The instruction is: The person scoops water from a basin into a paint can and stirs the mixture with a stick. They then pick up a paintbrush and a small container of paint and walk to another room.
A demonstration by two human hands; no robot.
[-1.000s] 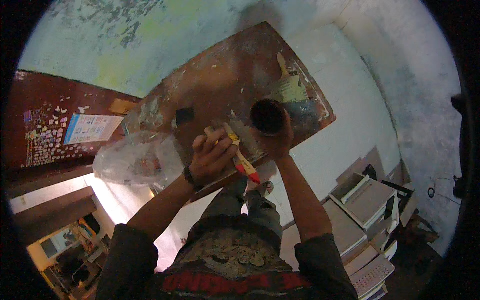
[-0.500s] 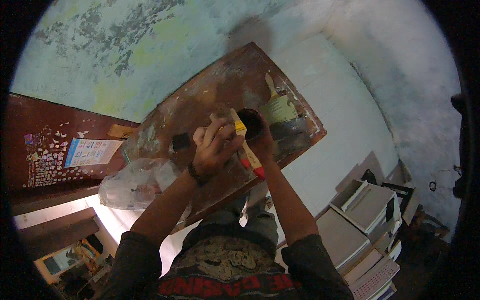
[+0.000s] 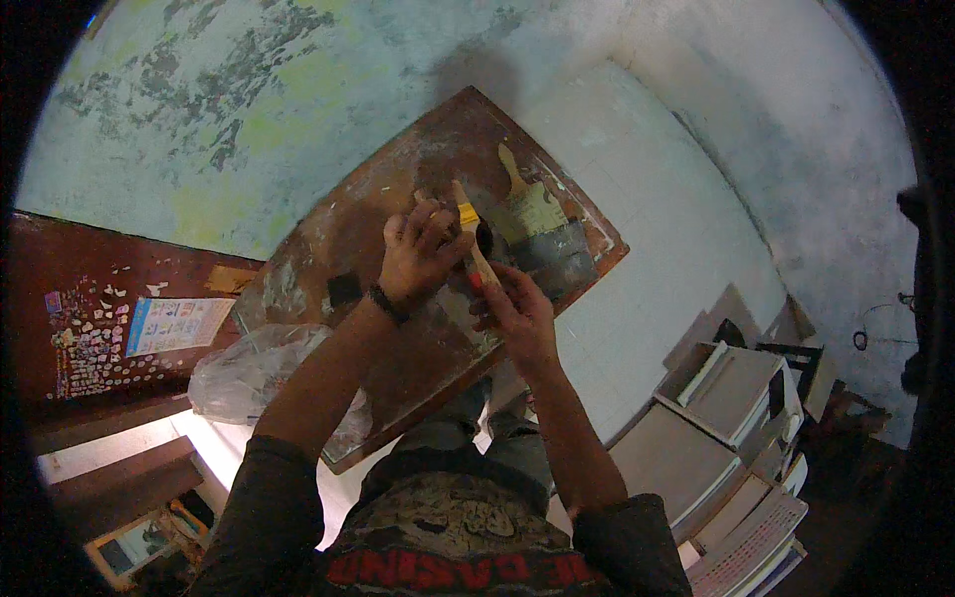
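Note:
A paintbrush (image 3: 482, 261) with a pale wooden handle and a yellow band is tilted between my hands above the brown table. My left hand (image 3: 418, 254) is closed, its thumb side against the brush by the yellow band. The fingers of my right hand (image 3: 519, 310) close on the lower end of the handle. Something red (image 3: 476, 282) shows beside that end; I cannot tell what it belongs to. A dark round thing (image 3: 484, 239), cup-like, is partly hidden behind the brush. Beyond my hands lies a wide, flat, brush-like tool (image 3: 535, 211) with a tan handle and a dark lower part.
The worn table (image 3: 408, 368) stands against a patchy green wall (image 3: 199, 119). A clear plastic bag (image 3: 249, 373) sits at its near left, and a small dark square (image 3: 344, 289) lies by my left wrist. White drawers or cabinets (image 3: 686, 458) stand at the lower right.
My right hand has drawn back from around the dark cup-like thing to the lower end of the brush handle. Less of the dark opening shows. The whole view has shifted slightly.

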